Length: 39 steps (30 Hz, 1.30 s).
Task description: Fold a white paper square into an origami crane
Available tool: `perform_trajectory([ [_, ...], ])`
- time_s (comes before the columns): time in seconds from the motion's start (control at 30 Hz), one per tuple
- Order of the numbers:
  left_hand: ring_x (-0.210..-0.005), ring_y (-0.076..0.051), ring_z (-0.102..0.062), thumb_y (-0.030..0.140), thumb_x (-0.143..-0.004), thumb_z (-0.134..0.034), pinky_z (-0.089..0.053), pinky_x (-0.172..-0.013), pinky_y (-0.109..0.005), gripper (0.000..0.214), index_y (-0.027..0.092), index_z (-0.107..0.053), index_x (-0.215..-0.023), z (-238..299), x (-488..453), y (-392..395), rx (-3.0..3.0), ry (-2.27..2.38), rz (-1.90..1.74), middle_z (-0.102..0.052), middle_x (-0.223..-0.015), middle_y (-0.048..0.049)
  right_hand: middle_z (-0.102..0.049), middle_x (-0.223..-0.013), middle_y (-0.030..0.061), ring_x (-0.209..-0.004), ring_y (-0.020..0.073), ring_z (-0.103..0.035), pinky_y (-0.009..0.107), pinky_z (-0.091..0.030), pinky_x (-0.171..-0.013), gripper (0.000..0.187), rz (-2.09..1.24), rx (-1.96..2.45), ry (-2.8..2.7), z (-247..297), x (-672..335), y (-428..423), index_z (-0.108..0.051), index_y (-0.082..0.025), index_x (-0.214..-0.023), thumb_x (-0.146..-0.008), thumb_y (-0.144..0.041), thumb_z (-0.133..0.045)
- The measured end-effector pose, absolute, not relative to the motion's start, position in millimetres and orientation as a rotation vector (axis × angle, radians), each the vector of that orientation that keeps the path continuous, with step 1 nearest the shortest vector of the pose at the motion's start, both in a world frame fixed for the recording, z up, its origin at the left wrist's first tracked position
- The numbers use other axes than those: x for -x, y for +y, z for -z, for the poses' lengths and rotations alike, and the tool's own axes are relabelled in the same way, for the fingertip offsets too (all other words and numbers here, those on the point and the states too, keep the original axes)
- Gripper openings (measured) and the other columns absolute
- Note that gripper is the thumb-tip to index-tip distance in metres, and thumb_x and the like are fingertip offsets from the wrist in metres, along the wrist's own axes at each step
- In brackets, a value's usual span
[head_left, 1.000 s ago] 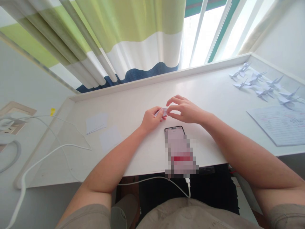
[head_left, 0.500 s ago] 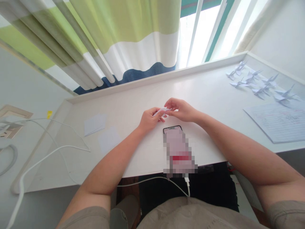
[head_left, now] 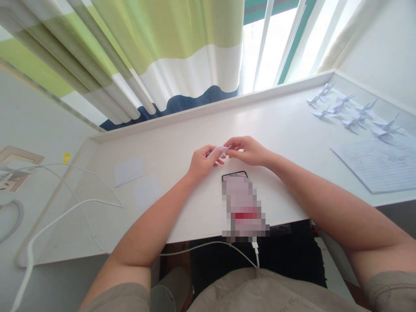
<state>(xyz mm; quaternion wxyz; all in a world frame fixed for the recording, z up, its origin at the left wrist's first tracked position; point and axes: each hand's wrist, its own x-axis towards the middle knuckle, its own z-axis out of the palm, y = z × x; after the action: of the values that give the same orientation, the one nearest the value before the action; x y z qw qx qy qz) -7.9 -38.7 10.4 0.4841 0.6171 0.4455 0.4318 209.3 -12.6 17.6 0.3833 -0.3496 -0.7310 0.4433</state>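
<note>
Above the middle of the white desk (head_left: pixel 182 208), a small folded white paper (head_left: pixel 217 151) is between my hands. My left hand (head_left: pixel 203 162) is closed on it, thumb on top and fingers beneath. My right hand (head_left: pixel 245 149) pinches the paper's right tip between bent fingers; part of the paper is hidden by the fingers. Just below my hands lies a phone (head_left: pixel 242 203), its screen blurred out, with a white cable (head_left: pixel 255 249) plugged into its lower end.
At the back right stand several folded paper cranes (head_left: pixel 357 112). A lined sheet with writing (head_left: pixel 383 167) lies in front of them. Loose white paper squares (head_left: pixel 128 171) rest at the left. A white cord (head_left: pixel 65 216) loops over the left edge. Curtains (head_left: pixel 182 47) hang behind the raised rim.
The folded paper has turned slightly in my fingers and shows a broader face. My right fingers have lowered a little onto its tip. The view has shifted slightly.
</note>
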Motion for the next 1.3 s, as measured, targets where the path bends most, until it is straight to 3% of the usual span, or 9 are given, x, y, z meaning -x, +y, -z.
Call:
perform_trajectory([
  [0.13,-0.073,-0.018,-0.081,0.061,-0.09,-0.082,-0.058,-0.063,-0.027,0.047,0.018,-0.072,-0.103,-9,7,-40,-1.511,1.064,-1.055,-0.084,-0.091,-0.0061,-0.082,-0.089,0.0058,-0.081,0.02,-0.075,0.04,-0.062,-0.081,0.021,-1.231,0.859,-1.755,-15,-207,-12,-0.081,-0.019,-0.097,-0.093,-0.039,-0.075],
  [0.37,-0.065,-0.018,-0.079,0.067,-0.087,-0.083,-0.058,-0.064,-0.03,0.053,0.018,-0.067,-0.097,-10,8,-37,-1.47,1.013,-0.999,-0.085,-0.089,-0.0087,-0.081,-0.092,0.0049,-0.088,0.0213,-0.076,0.041,-0.064,-0.083,0.012,-1.071,0.845,-1.573,-14,-197,-15,-0.083,-0.023,-0.09,-0.085,-0.034,-0.081],
  [0.63,-0.07,-0.019,-0.081,0.065,-0.087,-0.084,-0.057,-0.063,-0.029,0.051,0.019,-0.063,-0.093,-6,8,-37,-1.455,1.042,-1.024,-0.085,-0.09,-0.0086,-0.072,-0.075,0.0002,-0.064,0.0162,-0.071,0.036,-0.064,-0.067,0.013,-1.046,0.962,-1.349,-19,-195,-14,-0.071,-0.022,-0.092,-0.087,-0.033,-0.075],
  [0.83,-0.071,-0.018,-0.08,0.067,-0.091,-0.079,-0.058,-0.062,-0.028,0.05,0.02,-0.063,-0.094,-7,5,-41,-1.512,1.092,-1.08,-0.085,-0.093,-0.0082,-0.073,-0.073,0.0026,-0.056,0.0135,-0.067,0.03,-0.059,-0.055,0.028,-1.207,0.971,-1.451,-24,-198,-16,-0.073,-0.019,-0.089,-0.09,-0.047,-0.076],
  [1.0,-0.071,-0.018,-0.08,0.067,-0.091,-0.078,-0.057,-0.064,-0.029,0.05,0.02,-0.065,-0.096,-11,6,-42,-1.54,1.055,-1.055,-0.085,-0.092,-0.007,-0.074,-0.072,0.0029,-0.062,0.0144,-0.067,0.029,-0.059,-0.058,0.032,-1.219,0.935,-1.593,-22,-195,-19,-0.076,-0.018,-0.085,-0.084,-0.048,-0.085],
  [1.3,-0.077,-0.023,-0.083,0.069,-0.087,-0.082,-0.057,-0.066,-0.031,0.054,0.02,-0.062,-0.094,-11,9,-38,-1.505,1.015,-0.984,-0.085,-0.091,-0.0093,-0.071,-0.07,0.0016,-0.063,0.0137,-0.064,0.03,-0.056,-0.062,0.031,-1.273,0.861,-1.609,-18,-198,-17,-0.076,-0.018,-0.083,-0.092,-0.049,-0.077],
])
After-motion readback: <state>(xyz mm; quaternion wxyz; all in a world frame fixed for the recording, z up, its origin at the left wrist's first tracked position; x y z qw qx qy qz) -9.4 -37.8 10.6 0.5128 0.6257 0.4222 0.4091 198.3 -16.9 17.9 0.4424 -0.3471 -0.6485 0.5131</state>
